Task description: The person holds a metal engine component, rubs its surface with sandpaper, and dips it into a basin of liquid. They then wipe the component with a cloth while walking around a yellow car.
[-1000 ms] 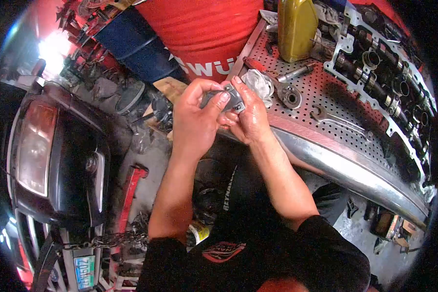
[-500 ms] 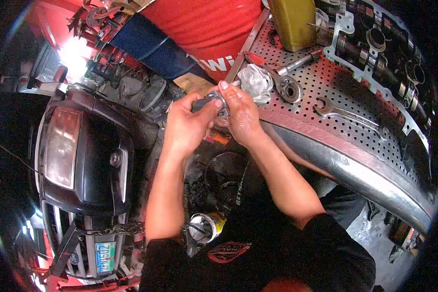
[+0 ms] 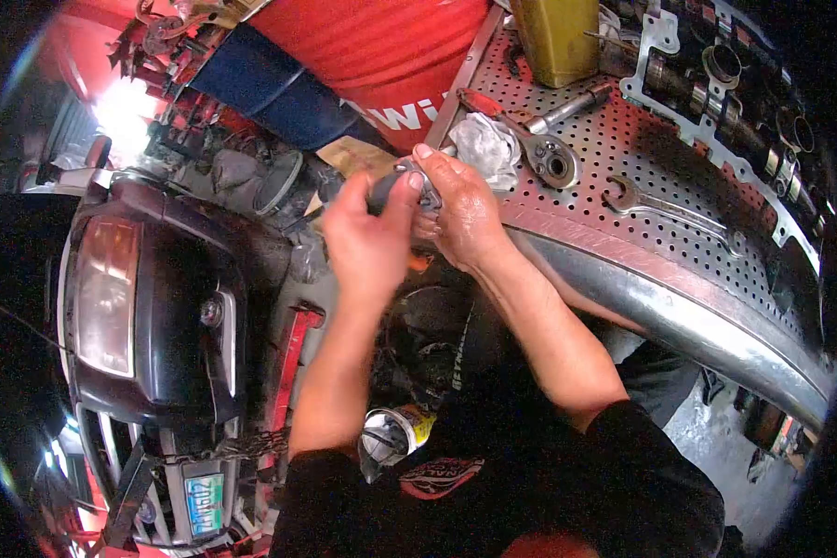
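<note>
My left hand (image 3: 367,242) and my right hand (image 3: 467,209) meet over the near left corner of the perforated metal bench. My right hand is closed round a small grey metal part (image 3: 428,193), its thumb pointing up. Pinched between my left thumb and fingers is a dark grey piece (image 3: 381,190), pressed against that part. Its kind is hard to tell, and the fingers cover much of both. Just beyond my right hand lie a crumpled white cloth (image 3: 486,149) and a ratchet wrench (image 3: 553,160). A combination wrench (image 3: 674,212) is farther right.
An engine cylinder head (image 3: 716,102) and an olive container (image 3: 558,42) stand on the bench (image 3: 595,153). Behind are a red drum (image 3: 372,56) and a blue drum (image 3: 260,88). A dark vehicle front (image 3: 177,288) is at left. Below my arms sits a small bucket (image 3: 395,435).
My left hand has shifted slightly on the part and its forearm has swung right, blurred by motion. My right hand keeps its hold. The view has moved a little.
</note>
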`<state>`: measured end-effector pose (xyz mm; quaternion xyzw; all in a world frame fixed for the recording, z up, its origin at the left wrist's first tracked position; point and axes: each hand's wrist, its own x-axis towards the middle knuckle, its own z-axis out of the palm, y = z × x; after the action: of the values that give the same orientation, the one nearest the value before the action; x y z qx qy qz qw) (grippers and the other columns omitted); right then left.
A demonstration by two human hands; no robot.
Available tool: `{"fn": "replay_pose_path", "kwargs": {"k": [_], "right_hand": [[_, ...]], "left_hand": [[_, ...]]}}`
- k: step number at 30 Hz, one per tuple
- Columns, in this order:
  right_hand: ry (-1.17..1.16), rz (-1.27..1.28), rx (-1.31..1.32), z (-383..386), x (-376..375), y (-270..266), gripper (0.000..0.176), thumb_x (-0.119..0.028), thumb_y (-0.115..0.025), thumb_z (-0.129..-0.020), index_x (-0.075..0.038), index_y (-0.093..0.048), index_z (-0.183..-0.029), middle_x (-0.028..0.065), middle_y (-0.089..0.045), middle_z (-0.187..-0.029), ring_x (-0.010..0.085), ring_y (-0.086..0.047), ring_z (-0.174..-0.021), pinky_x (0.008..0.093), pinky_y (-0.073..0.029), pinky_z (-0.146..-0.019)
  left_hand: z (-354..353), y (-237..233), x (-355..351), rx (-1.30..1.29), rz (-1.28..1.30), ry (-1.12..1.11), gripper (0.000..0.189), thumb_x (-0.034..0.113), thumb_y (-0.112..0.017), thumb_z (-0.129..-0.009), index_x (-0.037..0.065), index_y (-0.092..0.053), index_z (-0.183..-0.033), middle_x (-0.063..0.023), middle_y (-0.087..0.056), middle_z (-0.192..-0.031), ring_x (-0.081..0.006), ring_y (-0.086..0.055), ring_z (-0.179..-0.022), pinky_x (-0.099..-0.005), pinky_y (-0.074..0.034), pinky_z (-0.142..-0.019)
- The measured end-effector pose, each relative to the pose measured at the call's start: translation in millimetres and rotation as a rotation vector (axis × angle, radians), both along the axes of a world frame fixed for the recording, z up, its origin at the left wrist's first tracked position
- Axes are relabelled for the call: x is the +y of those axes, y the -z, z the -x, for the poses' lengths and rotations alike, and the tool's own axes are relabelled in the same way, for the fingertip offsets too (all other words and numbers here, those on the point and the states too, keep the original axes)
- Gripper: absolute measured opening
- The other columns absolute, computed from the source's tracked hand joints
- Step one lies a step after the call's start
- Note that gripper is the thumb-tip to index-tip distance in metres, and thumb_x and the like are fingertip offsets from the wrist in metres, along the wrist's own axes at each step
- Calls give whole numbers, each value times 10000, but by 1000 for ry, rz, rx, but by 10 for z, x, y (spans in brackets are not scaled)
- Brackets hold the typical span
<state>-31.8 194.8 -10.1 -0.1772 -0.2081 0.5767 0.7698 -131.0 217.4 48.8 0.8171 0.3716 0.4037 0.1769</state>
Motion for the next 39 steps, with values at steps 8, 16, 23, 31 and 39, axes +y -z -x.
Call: {"fn": "replay_pose_path", "kwargs": {"k": [8, 16, 23, 31, 39], "right_hand": [[-26, 32, 15, 29, -2, -65, 311, -364, -512, -973, -64, -582, -931, -16, -455, -593, 70, -341, -433, 220, -247, -412], [-34, 34, 61, -19, -133, -218, 362, -375, -463, -995, -33, -581, -985, -23, -370, -537, 62, -281, -401, 225, -226, -388], [1, 26, 40, -61, -164, -199, 368, -398, -467, -991, -55, -597, -970, -1, -536, -674, 50, -356, -421, 203, -263, -362], [15, 85, 18, -59, -89, -138, 438, -453, -477, -977, -44, -624, -922, 16, -559, -628, 69, -409, -400, 218, -283, -356], [-34, 63, 90, -55, -65, -131, 487, -483, -453, -979, -23, -606, -943, 16, -523, -616, 58, -318, -389, 214, -225, -368]], "left_hand": [[35, 71, 85, -22, -546, 85, 87, 86, -690, -844, 27, -633, -815, -122, -631, -676, -114, -551, -580, -328, -480, -587], [303, 168, -92, -377, 66, 313, 297, -10, -507, -931, -11, -358, -1188, -103, -445, -1094, -176, -463, -1050, -304, -450, -870], [167, 26, -13, -25, -203, 440, 184, 5, -545, -889, 36, -550, -1070, -167, -600, -913, -340, -620, -789, -377, -509, -722], [275, 48, 39, 152, -527, 470, 443, 32, -718, -733, 49, -571, -1150, -165, -581, -987, -360, -589, -865, -417, -507, -722], [234, 23, 115, -8, -391, 484, 420, -21, -689, -732, 58, -659, -1143, -162, -653, -986, -332, -641, -827, -405, -529, -711]]}}
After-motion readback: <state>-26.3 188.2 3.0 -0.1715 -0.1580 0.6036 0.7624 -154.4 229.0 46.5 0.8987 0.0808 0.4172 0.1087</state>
